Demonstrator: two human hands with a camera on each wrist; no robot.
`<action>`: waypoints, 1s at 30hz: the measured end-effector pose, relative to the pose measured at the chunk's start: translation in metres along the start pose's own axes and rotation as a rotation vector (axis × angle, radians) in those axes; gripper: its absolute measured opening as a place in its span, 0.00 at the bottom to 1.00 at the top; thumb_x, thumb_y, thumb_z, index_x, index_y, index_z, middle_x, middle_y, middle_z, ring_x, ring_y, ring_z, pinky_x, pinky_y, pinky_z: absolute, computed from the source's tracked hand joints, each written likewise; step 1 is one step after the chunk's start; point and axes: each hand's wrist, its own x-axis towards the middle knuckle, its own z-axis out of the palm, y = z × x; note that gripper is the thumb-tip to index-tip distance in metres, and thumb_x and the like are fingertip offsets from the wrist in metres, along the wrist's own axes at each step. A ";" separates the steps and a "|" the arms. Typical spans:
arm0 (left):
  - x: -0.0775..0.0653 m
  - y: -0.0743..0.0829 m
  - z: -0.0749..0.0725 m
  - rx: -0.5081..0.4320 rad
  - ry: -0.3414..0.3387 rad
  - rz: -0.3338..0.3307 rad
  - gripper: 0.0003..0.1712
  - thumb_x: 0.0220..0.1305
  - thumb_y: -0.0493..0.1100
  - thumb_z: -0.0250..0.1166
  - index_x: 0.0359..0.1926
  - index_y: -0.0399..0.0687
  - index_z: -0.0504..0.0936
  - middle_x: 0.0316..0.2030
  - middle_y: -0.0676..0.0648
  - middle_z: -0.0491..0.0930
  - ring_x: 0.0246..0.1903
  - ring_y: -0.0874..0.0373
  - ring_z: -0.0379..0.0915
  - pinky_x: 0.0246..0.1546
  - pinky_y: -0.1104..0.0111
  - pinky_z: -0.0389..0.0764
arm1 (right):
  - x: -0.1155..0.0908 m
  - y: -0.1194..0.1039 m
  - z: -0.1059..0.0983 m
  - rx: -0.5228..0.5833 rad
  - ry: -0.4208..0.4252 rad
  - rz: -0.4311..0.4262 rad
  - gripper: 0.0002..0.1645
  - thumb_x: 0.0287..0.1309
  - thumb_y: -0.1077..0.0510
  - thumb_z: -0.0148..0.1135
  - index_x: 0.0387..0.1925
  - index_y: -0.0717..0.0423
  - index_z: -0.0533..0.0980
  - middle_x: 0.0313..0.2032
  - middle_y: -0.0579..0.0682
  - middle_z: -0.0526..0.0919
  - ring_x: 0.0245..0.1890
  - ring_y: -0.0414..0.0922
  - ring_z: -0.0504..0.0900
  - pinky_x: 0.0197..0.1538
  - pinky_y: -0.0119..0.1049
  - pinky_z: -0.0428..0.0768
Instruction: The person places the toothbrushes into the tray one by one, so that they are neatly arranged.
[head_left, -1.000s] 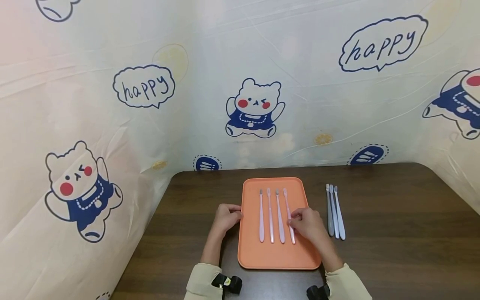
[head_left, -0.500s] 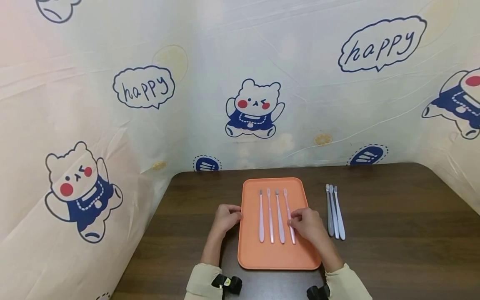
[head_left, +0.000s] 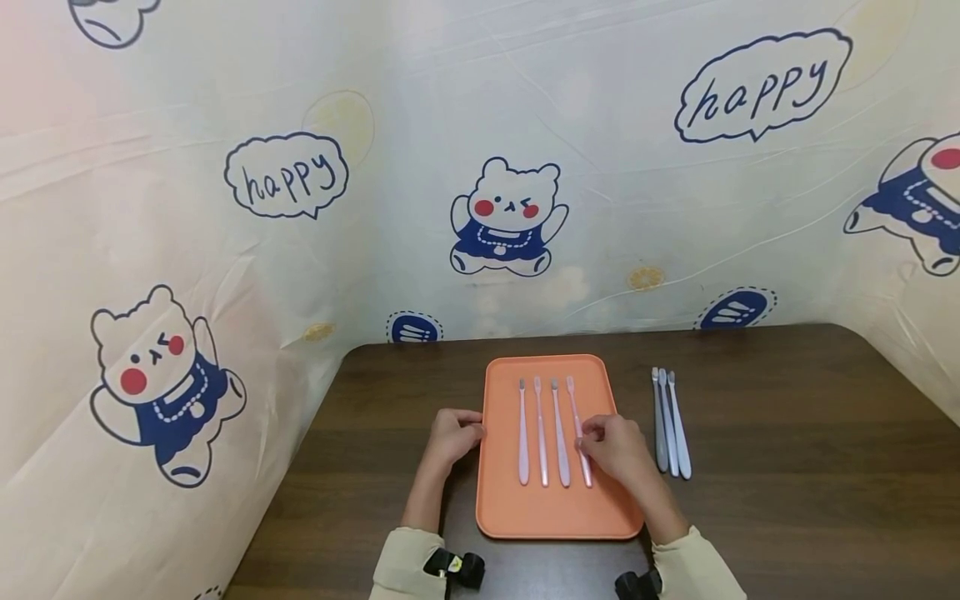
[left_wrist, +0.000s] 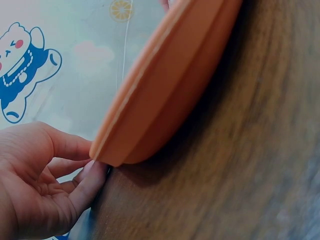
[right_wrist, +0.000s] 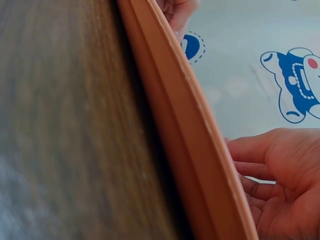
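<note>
Left hand: This hand is at the left edge of the tray, thumb and forefinger pinching the rim, the other fingers curled in behind.
Right hand: It reaches in over the tray's right side, fingers bent, thumb and forefinger pinching the handle of the rightmost pink toothbrush; from the right wrist, the rim hides the fingertips.
Tray: An orange, shallow, round-cornered tray lies on the table between both arms.
Pink toothbrushes: Four slim, pale pink toothbrushes, the rightmost among them, lie in a spaced row on the tray, heads away from the person, handles towards them.
Blue-grey toothbrushes: Three slim, blue-grey toothbrushes lie close together on the table, right of the tray and apart from it.
Table: Dark brown, wood-grained table.
Backdrop: Pale sheet printed with bears and "happy" bubbles.
Sleeves: Cream sleeves, a black device at each wrist.
</note>
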 end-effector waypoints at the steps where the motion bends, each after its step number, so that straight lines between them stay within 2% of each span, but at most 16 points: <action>1: 0.000 0.000 0.000 -0.001 -0.001 -0.002 0.18 0.59 0.30 0.62 0.50 0.28 0.85 0.43 0.33 0.87 0.36 0.57 0.84 0.38 0.66 0.86 | 0.000 0.000 -0.001 -0.001 0.003 -0.002 0.09 0.57 0.63 0.71 0.40 0.62 0.85 0.27 0.49 0.82 0.28 0.42 0.76 0.30 0.32 0.72; 12: 0.001 0.001 -0.001 0.005 -0.005 -0.003 0.18 0.60 0.31 0.62 0.51 0.29 0.85 0.44 0.34 0.86 0.38 0.55 0.85 0.40 0.64 0.87 | 0.001 0.001 -0.007 0.024 0.010 -0.003 0.13 0.59 0.64 0.69 0.45 0.63 0.85 0.30 0.52 0.84 0.32 0.44 0.79 0.34 0.35 0.77; 23: 0.001 0.000 -0.001 0.006 0.006 0.000 0.18 0.60 0.31 0.62 0.51 0.29 0.85 0.43 0.34 0.87 0.36 0.56 0.84 0.38 0.65 0.86 | -0.003 0.006 -0.015 0.050 0.060 -0.020 0.04 0.61 0.64 0.65 0.35 0.60 0.84 0.32 0.53 0.87 0.31 0.44 0.79 0.32 0.33 0.75; 30: 0.002 -0.003 -0.001 0.005 0.006 0.008 0.18 0.59 0.31 0.62 0.50 0.29 0.85 0.43 0.34 0.87 0.35 0.57 0.83 0.38 0.66 0.86 | -0.003 0.013 -0.022 0.070 0.054 -0.018 0.05 0.62 0.64 0.65 0.36 0.61 0.84 0.31 0.54 0.86 0.30 0.44 0.78 0.31 0.33 0.75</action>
